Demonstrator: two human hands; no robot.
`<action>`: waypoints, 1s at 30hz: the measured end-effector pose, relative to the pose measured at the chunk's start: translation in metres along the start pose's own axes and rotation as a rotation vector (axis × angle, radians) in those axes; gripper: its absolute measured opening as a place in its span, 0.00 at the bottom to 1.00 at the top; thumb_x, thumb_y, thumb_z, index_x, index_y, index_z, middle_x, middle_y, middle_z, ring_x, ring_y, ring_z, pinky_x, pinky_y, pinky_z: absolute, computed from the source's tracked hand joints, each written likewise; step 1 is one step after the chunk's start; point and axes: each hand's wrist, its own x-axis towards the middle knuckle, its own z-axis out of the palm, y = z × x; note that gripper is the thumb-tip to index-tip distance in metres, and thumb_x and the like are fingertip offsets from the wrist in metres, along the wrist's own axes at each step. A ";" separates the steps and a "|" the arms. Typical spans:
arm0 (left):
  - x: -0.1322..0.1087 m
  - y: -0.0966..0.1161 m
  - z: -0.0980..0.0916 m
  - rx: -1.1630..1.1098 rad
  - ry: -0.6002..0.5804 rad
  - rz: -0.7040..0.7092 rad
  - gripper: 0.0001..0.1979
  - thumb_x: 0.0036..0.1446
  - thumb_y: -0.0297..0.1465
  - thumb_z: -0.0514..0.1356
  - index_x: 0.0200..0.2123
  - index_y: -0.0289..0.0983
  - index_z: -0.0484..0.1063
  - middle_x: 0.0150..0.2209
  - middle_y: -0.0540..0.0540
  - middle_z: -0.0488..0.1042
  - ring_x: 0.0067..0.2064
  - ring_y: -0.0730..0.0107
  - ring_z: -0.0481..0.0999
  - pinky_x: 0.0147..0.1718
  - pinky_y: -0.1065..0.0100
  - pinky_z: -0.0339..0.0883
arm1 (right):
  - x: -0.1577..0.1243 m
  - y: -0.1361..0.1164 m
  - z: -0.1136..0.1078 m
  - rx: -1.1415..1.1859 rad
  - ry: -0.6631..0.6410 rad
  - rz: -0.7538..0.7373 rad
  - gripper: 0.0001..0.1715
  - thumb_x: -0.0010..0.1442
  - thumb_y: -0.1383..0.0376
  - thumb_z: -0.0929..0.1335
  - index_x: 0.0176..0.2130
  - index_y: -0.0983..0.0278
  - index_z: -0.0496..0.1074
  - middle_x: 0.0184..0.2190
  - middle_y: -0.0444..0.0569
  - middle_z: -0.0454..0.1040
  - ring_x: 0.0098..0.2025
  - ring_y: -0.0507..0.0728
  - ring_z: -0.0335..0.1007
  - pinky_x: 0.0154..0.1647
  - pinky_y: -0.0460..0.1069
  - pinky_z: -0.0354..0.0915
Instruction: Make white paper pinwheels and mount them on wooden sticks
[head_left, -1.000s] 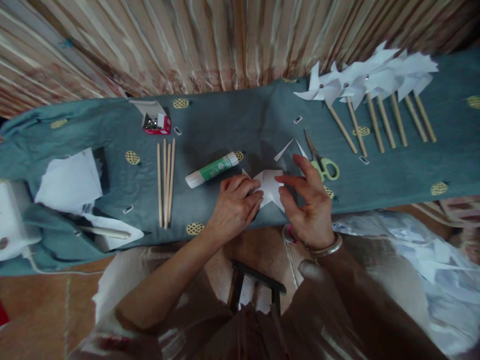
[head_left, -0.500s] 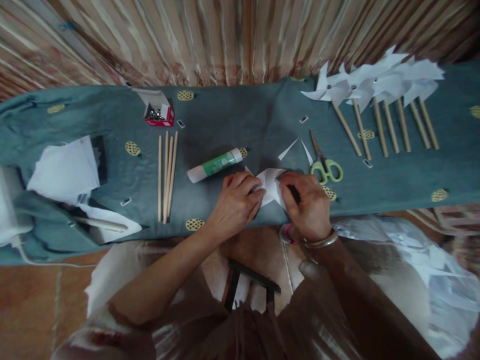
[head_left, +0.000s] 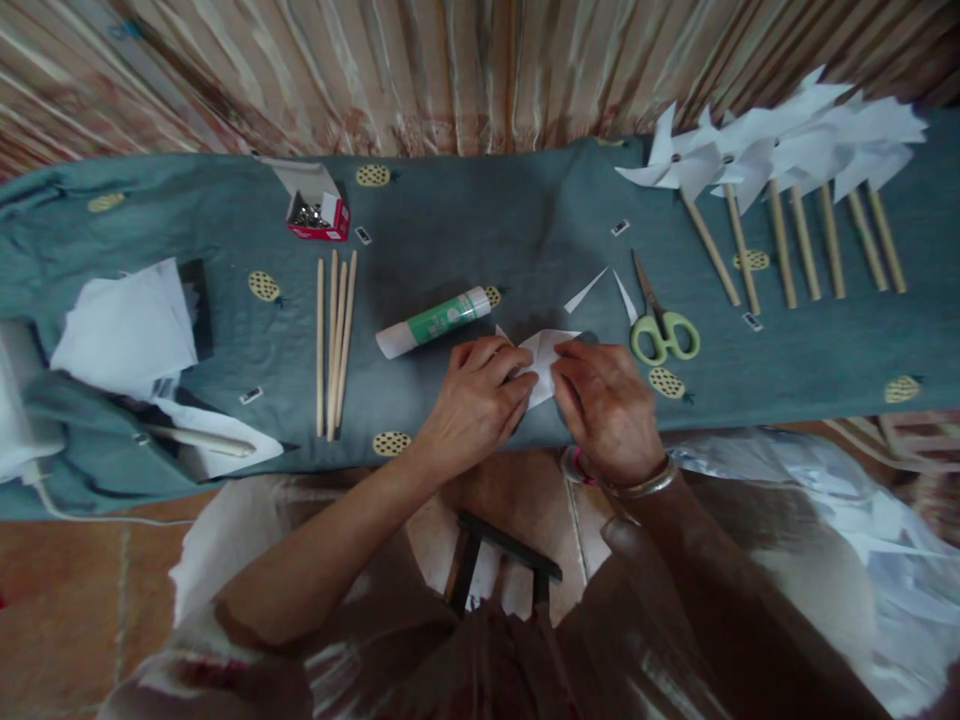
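Note:
A small white paper pinwheel blank lies at the table's front edge between my hands, its points partly folded. My left hand is closed on its left side, fingertips pressing near the middle. On its right side, my right hand is closed with fingers and thumb on the paper's edge. Just beyond my left hand lies a green and white glue stick. Scissors with light green handles rest to the right of my right hand. Two thin paper slivers lie beside the scissors.
Several finished paper pinwheels on sticks lie at the back right. Several wooden sticks lie left of the glue stick, below an open red box of metal pins. A paper stack is at far left, near a white device.
My right hand's fingers have pressed down on the right part of the paper, which looks more folded now. The view has shifted slightly, while the left hand stays on the paper.

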 end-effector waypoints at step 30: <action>0.002 -0.001 0.004 0.082 0.096 0.122 0.09 0.69 0.28 0.54 0.42 0.36 0.75 0.44 0.48 0.81 0.52 0.64 0.72 0.54 0.56 0.57 | 0.006 -0.003 -0.006 -0.061 -0.095 -0.019 0.10 0.66 0.71 0.64 0.41 0.67 0.76 0.45 0.57 0.80 0.45 0.62 0.74 0.48 0.57 0.74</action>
